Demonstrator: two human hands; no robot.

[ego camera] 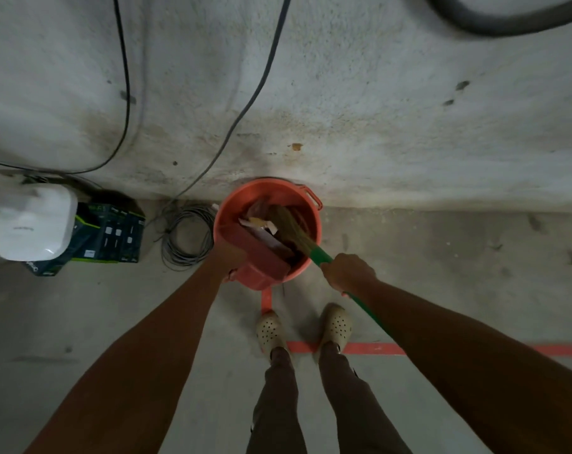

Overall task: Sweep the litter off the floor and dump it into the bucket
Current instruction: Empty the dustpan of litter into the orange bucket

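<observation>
Dusty concrete floor (442, 257), stained wall (343, 93) behind orange bucket (268, 186). Grey cable coil (186, 237) just left of bucket, red tape (370, 348) before it. Over bucket, left hand (227, 253) fingers clasp dustpan (261, 257); right hand (348, 271) fingers wrap broom (289, 229).

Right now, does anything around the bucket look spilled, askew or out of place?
No spill shows: the litter lies inside the orange bucket. One oddity is the coil of grey cable, loose on the floor right beside the bucket, where the broom could snag it. The tan spot above may be a stain.
</observation>
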